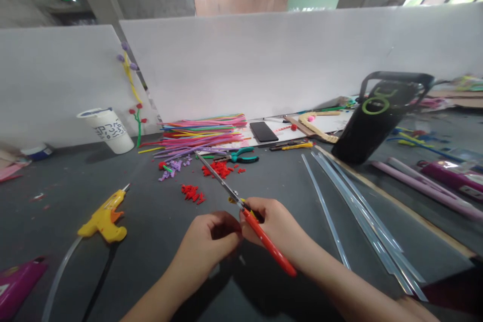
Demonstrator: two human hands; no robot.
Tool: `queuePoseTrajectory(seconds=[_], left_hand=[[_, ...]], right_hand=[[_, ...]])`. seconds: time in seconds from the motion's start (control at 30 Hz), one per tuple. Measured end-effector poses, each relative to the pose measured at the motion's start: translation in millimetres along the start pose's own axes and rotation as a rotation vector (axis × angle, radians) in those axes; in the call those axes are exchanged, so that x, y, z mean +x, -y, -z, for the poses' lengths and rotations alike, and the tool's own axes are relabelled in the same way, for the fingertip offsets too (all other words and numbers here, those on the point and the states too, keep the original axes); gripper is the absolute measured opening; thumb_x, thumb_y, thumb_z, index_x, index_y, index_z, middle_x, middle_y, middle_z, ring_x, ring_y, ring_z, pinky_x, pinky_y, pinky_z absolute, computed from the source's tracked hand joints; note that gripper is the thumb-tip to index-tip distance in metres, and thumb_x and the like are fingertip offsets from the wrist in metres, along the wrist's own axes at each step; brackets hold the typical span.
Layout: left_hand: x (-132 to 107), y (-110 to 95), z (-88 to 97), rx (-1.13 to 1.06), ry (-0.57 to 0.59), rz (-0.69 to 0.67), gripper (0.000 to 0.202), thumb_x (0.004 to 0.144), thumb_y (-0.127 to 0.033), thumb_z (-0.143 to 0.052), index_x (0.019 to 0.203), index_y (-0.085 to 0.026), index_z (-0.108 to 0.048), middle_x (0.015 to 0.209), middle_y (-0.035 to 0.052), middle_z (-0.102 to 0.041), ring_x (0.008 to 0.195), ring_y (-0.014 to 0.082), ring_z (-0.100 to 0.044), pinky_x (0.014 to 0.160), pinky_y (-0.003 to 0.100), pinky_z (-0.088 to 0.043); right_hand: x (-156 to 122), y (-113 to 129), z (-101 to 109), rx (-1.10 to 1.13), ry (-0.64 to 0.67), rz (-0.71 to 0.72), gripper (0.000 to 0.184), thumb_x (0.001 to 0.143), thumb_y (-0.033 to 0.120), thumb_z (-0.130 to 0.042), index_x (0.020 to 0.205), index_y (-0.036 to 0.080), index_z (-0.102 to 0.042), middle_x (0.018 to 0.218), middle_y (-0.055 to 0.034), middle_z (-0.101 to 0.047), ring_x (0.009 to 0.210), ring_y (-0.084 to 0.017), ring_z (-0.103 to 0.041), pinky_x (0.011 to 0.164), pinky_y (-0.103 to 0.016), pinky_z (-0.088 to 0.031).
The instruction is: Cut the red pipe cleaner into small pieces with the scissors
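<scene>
My right hand point(273, 221) is closed around red-handled scissors point(260, 236), whose long metal blades point away and to the left over the table. The blades look closed. Close beside it, my left hand point(211, 241) is pinched, its fingertips meeting those of my right hand. Whatever sits between those fingertips is too small and hidden to name. Beyond the hands lie a small pile of red cut pieces point(192, 193) and a larger red pile point(219, 168), partly behind the blades. A bit of yellow point(232, 200) shows near the scissors' pivot.
A yellow glue gun point(103, 219) lies left, its cord running forward. Behind are colourful pipe cleaners point(204, 131), purple scraps point(174, 168), teal-handled pliers point(243, 156), a phone point(263, 132) and a white cup point(107, 131). Clear glue sticks point(362, 211) and a black bottle point(373, 121) stand right.
</scene>
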State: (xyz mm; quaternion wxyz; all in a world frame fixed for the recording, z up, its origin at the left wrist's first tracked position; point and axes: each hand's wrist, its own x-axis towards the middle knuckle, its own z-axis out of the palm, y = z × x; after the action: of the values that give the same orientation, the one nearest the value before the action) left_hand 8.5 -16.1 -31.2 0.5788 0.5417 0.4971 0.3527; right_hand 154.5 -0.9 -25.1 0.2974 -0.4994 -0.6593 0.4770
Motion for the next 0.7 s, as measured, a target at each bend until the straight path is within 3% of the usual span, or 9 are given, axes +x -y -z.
queuePoseTrajectory(seconds=[0.13,0.33,0.5,0.7], left_hand=[[1,0,0.2,-0.006,-0.02,-0.009,0.004,0.061,-0.011,-0.057,0.06,-0.012,-0.061,0.045,-0.002,-0.051,0.041,0.0088,-0.045,0.042,0.019,-0.034],[-1,-7,9.1,-0.342,-0.15,0.022,0.008,0.062,-0.018,-0.064,0.066,-0.013,-0.059,0.054,0.0008,-0.06,0.045,0.0088,-0.051,0.044,0.019,-0.039],[-2,-12,14.2,-0.451,-0.204,-0.07,0.005,0.065,-0.017,-0.064,0.064,-0.015,-0.059,0.054,-0.0019,-0.059,0.046,0.0063,-0.051,0.045,0.015,-0.039],[-4,-10,12.2,-0.417,-0.208,-0.212,0.004,0.07,-0.015,-0.06,0.069,-0.015,-0.063,0.057,-0.0022,-0.06,0.049,0.0059,-0.05,0.047,0.015,-0.04]], right_hand=[[0,0,-2,0.013,-0.007,0.022,0.005,0.059,0.014,-0.046,0.058,0.017,-0.042,0.052,0.0063,-0.039,0.048,-0.007,-0.034,0.042,-0.016,-0.025],[-6,2,7,-0.049,-0.056,0.082,0.011,0.071,0.026,-0.05,0.078,0.019,-0.047,0.058,0.0061,-0.043,0.05,-0.008,-0.037,0.047,-0.018,-0.031],[-17,0,12,-0.351,-0.062,0.156,0.008,0.072,0.025,-0.05,0.076,0.021,-0.045,0.061,0.005,-0.048,0.05,-0.009,-0.039,0.047,-0.019,-0.03],[-28,-13,8,-0.679,-0.117,0.177,0.021,0.073,0.041,-0.05,0.078,0.02,-0.048,0.067,-0.0001,-0.055,0.053,-0.013,-0.045,0.049,-0.022,-0.029]])
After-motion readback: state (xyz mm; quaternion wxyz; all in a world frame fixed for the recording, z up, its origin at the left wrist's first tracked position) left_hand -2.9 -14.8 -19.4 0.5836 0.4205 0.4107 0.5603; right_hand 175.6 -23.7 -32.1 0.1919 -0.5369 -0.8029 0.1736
